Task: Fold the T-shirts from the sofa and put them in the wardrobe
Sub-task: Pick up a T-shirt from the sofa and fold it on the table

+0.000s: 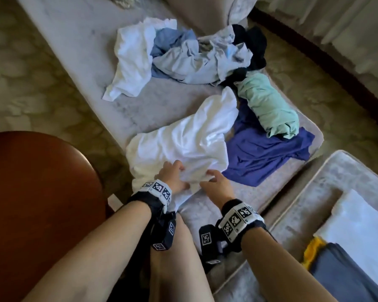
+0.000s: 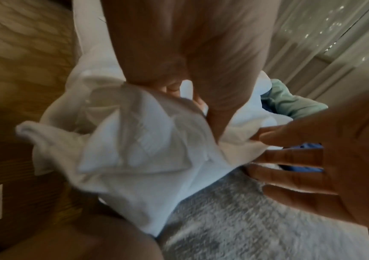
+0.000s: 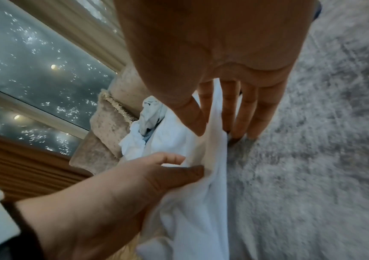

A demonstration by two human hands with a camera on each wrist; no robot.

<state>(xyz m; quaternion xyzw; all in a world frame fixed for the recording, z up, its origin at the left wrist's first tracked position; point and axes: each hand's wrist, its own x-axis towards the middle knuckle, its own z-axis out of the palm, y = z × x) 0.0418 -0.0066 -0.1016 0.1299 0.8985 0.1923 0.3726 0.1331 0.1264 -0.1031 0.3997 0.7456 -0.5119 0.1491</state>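
A crumpled white T-shirt (image 1: 183, 138) (image 2: 139, 149) (image 3: 192, 219) lies on the grey sofa seat (image 1: 85, 62) right in front of me. My left hand (image 1: 175, 175) (image 2: 219, 88) (image 3: 156, 168) grips a bunch of its near edge, thumb pressed on the cloth and fingers curled under. My right hand (image 1: 214, 184) (image 2: 301, 158) (image 3: 230, 114) is just to the right. Its fingers are straight and spread, their tips touching the shirt's edge and the seat.
A pile of white, light blue and dark garments (image 1: 183, 55) lies farther back on the sofa. A mint green shirt (image 1: 268, 105) rests on a purple-blue one (image 1: 264, 153) to the right. A round wooden table (image 1: 31, 192) is at left. Folded clothes (image 1: 358, 236) sit at lower right.
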